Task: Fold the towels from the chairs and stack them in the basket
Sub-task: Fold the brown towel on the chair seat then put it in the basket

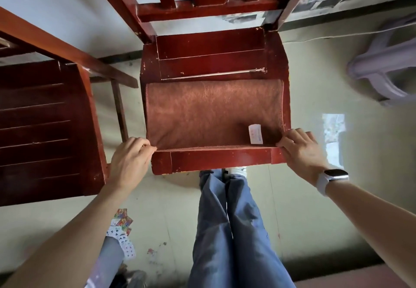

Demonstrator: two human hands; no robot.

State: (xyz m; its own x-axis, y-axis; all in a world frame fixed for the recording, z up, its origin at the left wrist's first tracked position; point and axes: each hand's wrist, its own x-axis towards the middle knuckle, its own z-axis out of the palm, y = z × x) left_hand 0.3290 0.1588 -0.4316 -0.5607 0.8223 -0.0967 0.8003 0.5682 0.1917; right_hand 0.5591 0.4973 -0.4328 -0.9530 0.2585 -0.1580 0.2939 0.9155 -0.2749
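A pale, scuffed floor [304, 197] and a plain wall frame two red-brown wooden chairs; you stand over the nearer chair [213, 159], looking down past your blue trousers [229, 231].

Your left hand [129, 159] pinches the near left corner of the towel [202, 112], fingers curled against the thumb. Your right hand [301, 150], with a watch [333, 178] on its wrist, pinches the near right corner in the same way. Between your hands the near edge runs taut along the seat front.

The towel is rust-brown, soft and finely ribbed, lying as a flat rectangle across the slatted seat, its far edge rounded like a fold. A white label [255, 134] sits near your right hand. The seat is hard, glossy wood, chipped at the edges.

Risks: both grips hold only a little cloth, so a corner may slip as you lift, and the layers may shift out of line. The pile may also catch on the chipped wood. Playing cards [122, 231] lie loose on the floor by your left arm, and a dropped edge could reach the dirty floor. No basket is in view.
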